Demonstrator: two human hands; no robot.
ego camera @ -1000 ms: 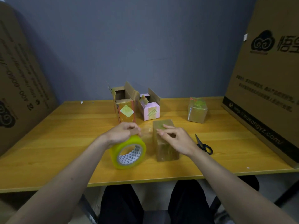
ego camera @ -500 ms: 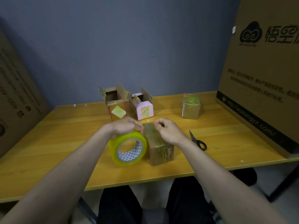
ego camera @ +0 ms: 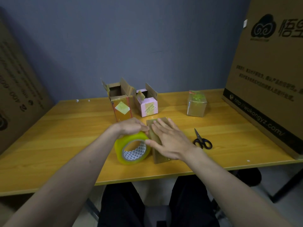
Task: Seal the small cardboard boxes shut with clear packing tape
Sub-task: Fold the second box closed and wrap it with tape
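Observation:
A small brown cardboard box stands near the table's front edge with its top flaps down. My right hand lies flat on its top, fingers straight, thumb on the left side. Just left of it stands a yellowish roll of clear packing tape on its edge. My left hand grips the roll from above, fingers curled over its rim next to the box. Behind stand an open brown box and an open pink box. A taped brown box sits at the back right.
Black-handled scissors lie on the yellow wooden table right of the box. Large printed cardboard cartons lean at the far right and far left. A grey-blue wall stands behind. My dark-clad legs show below the table edge.
My right hand went from pinching at the box's top edge to lying flat across the top. The left hand kept its hold on the tape roll beside the box.

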